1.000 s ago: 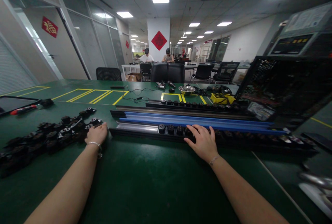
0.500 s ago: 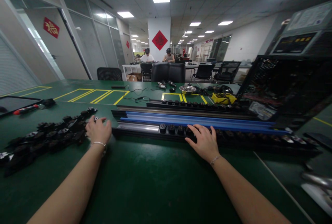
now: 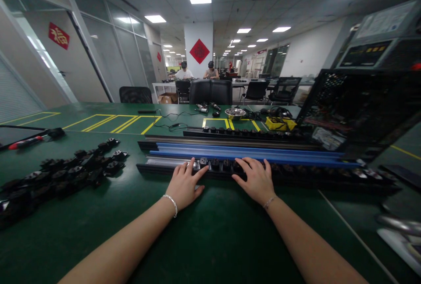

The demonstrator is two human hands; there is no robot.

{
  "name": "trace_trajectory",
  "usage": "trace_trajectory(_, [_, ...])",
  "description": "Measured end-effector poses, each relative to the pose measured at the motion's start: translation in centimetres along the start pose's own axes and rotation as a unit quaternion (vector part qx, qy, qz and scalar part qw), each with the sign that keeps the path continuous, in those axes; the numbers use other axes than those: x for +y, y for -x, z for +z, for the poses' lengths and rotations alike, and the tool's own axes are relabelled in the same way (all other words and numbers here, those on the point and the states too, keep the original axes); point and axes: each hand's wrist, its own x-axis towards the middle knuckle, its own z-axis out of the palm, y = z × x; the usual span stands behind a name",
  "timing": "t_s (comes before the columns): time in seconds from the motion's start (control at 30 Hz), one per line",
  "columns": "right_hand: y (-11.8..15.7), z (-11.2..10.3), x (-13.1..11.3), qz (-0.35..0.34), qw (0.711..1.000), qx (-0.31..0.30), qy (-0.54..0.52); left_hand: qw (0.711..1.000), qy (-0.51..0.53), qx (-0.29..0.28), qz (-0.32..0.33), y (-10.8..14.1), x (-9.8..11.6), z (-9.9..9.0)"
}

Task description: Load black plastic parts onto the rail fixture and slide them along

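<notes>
A long black rail (image 3: 154,169) with a shiny inner channel lies across the table and carries a row of black socket modules (image 3: 215,164). My left hand (image 3: 184,183) is over the rail's left part with fingers apart. Its index finger reaches to the leftmost visible module, and what lies under the other fingertips is hidden. My right hand (image 3: 255,179) rests with spread fingers on modules farther along the row. A heap of loose black modules (image 3: 75,171) lies on the table to the left.
Behind the rail lie a blue rail (image 3: 250,154), a dark rail (image 3: 146,139) and another module row (image 3: 226,131). A metal bowl (image 3: 235,114) and yellow tray (image 3: 279,123) stand beyond. An open computer case (image 3: 368,108) stands right; a red-handled tool (image 3: 28,142) lies left.
My left hand has moved right, from the heap of loose modules to the rail beside the leftmost visible module. My right hand has stayed on the row. The view has shifted slightly.
</notes>
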Motion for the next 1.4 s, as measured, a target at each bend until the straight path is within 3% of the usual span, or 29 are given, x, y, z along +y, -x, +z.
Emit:
trace_trajectory(0.4, [0.02,-0.09,-0.09,0.003,1.000,0.002,0.006,0.999,-0.031,0.005,-0.009,-0.53,0.65,-0.01])
trace_trajectory(1.4, [0.02,-0.23,-0.09,0.002,1.000,-0.002,0.002,0.999,-0.041,0.006,-0.002,-0.65,-0.32,0.27])
